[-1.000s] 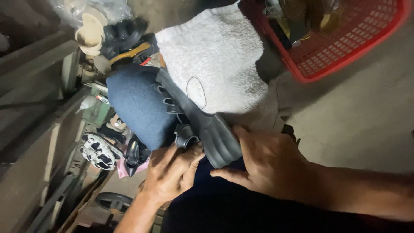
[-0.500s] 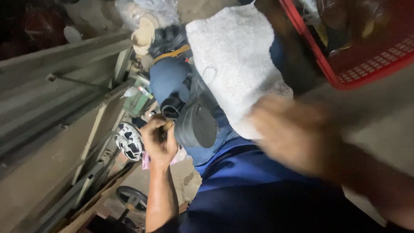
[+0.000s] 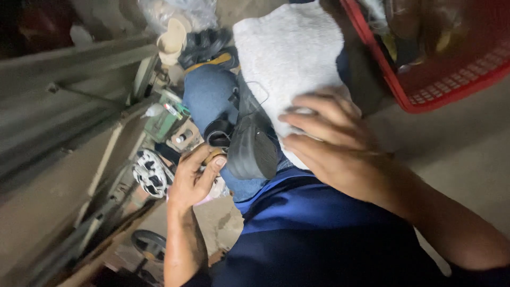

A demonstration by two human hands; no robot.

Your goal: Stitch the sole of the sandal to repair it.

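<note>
My left hand (image 3: pixel 192 178) is curled around a small brown ring-shaped part (image 3: pixel 214 156), next to a black ring (image 3: pixel 218 136) at my knee in blue jeans (image 3: pixel 207 93). A dark, round, cup-like part (image 3: pixel 254 152) lies on my lap between my two hands. Fingers spread, my right hand (image 3: pixel 329 146) lies flat on a white towel (image 3: pixel 289 50) draped over my leg. It holds nothing that I can see. My blue shirt (image 3: pixel 313 234) fills the lower middle of the view.
A red plastic basket (image 3: pixel 430 93) with items in it stands at the upper right on the concrete floor (image 3: pixel 467 159). On the left are grey metal rails (image 3: pixel 64 85), a green box (image 3: pixel 166 121), a white and black round part (image 3: pixel 150 173) and a black wheel (image 3: pixel 149 243). A black glove (image 3: pixel 206 41) lies beyond my knee.
My right hand has let go of the dark round part and moved up onto the white towel. My left hand has drawn back to the left with the small brown part.
</note>
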